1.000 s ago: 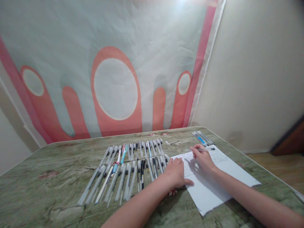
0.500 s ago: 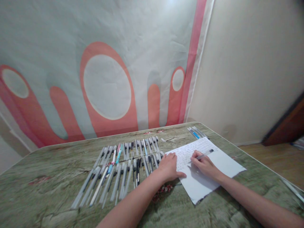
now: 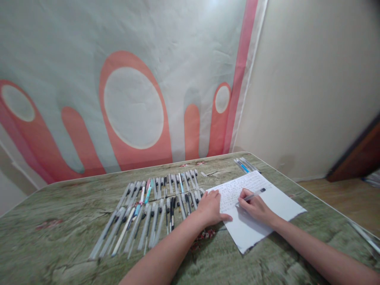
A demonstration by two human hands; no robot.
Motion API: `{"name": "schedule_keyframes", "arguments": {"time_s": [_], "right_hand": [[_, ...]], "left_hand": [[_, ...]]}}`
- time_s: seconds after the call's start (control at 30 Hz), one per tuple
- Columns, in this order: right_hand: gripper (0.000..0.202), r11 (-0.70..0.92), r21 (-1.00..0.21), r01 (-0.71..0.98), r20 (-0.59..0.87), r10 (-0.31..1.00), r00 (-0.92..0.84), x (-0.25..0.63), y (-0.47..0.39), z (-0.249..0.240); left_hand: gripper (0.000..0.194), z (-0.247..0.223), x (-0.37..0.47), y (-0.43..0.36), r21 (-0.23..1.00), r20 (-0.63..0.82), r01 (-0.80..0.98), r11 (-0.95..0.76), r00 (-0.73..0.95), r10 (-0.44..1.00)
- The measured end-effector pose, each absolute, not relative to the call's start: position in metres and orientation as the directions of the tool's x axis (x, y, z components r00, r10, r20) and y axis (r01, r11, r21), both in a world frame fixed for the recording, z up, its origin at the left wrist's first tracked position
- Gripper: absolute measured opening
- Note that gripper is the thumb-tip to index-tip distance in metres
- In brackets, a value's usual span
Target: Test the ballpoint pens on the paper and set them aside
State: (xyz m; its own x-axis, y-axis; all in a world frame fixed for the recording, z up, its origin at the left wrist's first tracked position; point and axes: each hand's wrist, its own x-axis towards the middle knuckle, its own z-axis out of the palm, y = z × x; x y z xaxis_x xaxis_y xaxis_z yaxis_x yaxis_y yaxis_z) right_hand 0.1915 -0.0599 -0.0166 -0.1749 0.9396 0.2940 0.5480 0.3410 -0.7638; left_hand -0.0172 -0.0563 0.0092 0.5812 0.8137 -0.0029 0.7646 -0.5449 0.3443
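Observation:
A white sheet of paper [image 3: 267,215] lies slanted on the table, its upper part covered in lines of handwriting. My right hand [image 3: 252,206] rests on the sheet, fingers pinched round a clear pen [image 3: 254,194] with a dark end. The pen's tip points left, at the lower lines of writing. My left hand [image 3: 210,206] lies flat across the sheet's left edge, fingers stretched out and thumb apart. Just left of it, rows of pens [image 3: 145,221] spread over the table, mostly clear with dark parts, a few white, pink, blue or black.
Beyond the paper, a few more pens [image 3: 244,165], one of them blue, lie near the table's far right corner. The wood-patterned table [image 3: 68,221] reaches to a wall hanging [image 3: 133,107] with red and white shapes. A small pale scrap [image 3: 204,174] lies behind the pens.
The pen in my right hand has shifted very slightly. My left hand keeps its place on the paper's edge, and the view has moved a little.

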Motion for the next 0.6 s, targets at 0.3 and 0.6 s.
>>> {"name": "schedule_keyframes", "arguments": {"time_s": [0.3,0.6], "right_hand": [[0.015,0.333,-0.774,0.538,0.275,0.943,-0.188,0.1925,-0.0603,-0.0171],[0.013,0.32,-0.782,0.535,0.261,0.948,-0.184,0.1921,-0.0601,-0.017]], "left_hand": [[0.087,0.0116,-0.0168,-0.0571,0.359,-0.006,0.763,-0.538,0.578,0.816],[0.087,0.0071,-0.0171,-0.0558,0.345,0.026,0.759,-0.552,0.581,0.814]]}}
